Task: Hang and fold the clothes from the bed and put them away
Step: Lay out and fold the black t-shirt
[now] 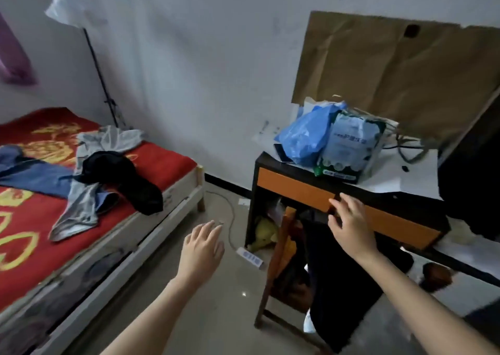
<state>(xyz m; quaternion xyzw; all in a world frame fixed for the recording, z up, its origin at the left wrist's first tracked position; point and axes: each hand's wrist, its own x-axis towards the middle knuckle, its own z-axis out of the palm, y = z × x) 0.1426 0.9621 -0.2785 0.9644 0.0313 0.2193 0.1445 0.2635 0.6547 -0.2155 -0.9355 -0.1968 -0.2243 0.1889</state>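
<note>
Orange flat drawer front (292, 189) at 3 o'clock, right hand (351, 227) pinching its lower edge | left hand (201, 249) loose, fingers together | crumpled grey, black and blue clothes (119, 173) at 9 o'clock, unfolded | next: pull drawer open, I guess

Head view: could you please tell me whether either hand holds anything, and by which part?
The left hand holds nothing. The right hand is at the lower edge of the orange drawer; whether it has a grip cannot be told.

A bed (173, 189) under a red blanket (32, 219) carries blue (35, 177), grey (81, 205) and black clothes (127, 181); the table (351, 200) holds a blue bag (303, 138) and a white packet (349, 148).
</note>
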